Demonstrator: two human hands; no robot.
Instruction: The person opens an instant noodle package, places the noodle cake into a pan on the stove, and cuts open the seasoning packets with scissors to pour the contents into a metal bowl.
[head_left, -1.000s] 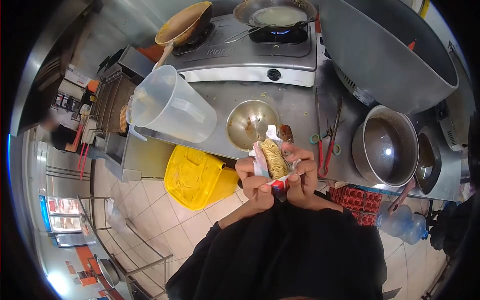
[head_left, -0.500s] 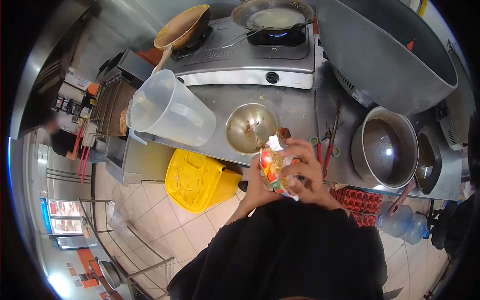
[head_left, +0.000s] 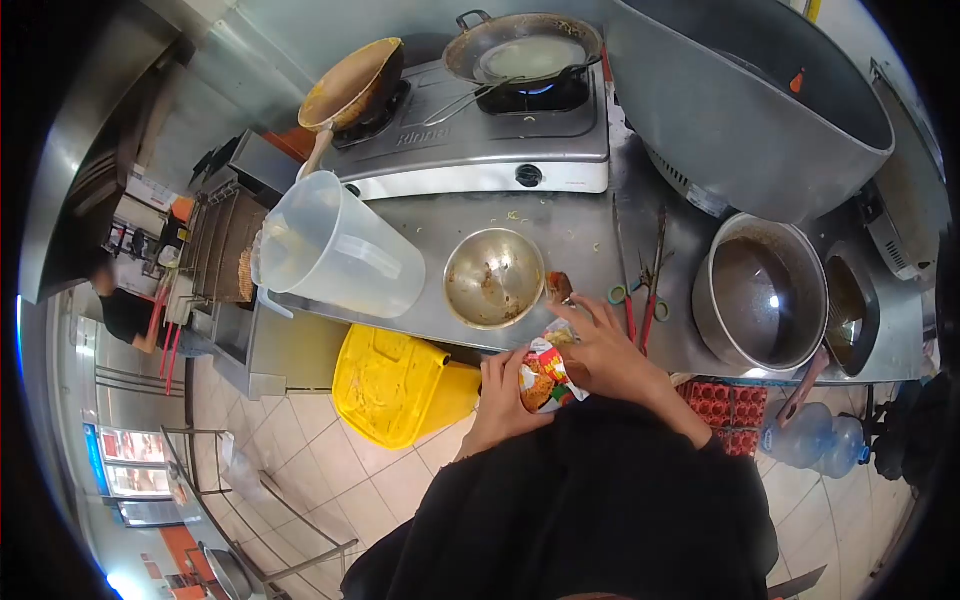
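Far left of the left grip [head_left: 500, 405], person [head_left: 130, 315]: in a dark top, well apart from the grip.
Clear jug [head_left: 345, 250]: on the desk [head_left: 455, 215], ahead and left of the left grip.
Yellow bin [head_left: 385, 385]: on the tiled floor just left of the left grip, its lid smeared.
Stove [head_left: 450, 178]: well beyond both grips, carrying two pans, a blue flame under the right-hand one.
Metal bowl [head_left: 515, 262]: straight ahead of the left grip, brown residue inside.
Left grip: closed round the left side of the packet.
Noodle packet [head_left: 545, 385]: between the two grips, near the desk's edge.
Right grip [head_left: 615, 355]: over the packet's upper right edge, fingers stretched forward; whether it pinches anything, I cannot tell.
Scissors [head_left: 643, 277] and red-handled tongs [head_left: 652, 318]: just beyond the right grip, to its right.
Metal pot [head_left: 702, 300]: farther right of the right grip, dark inside.
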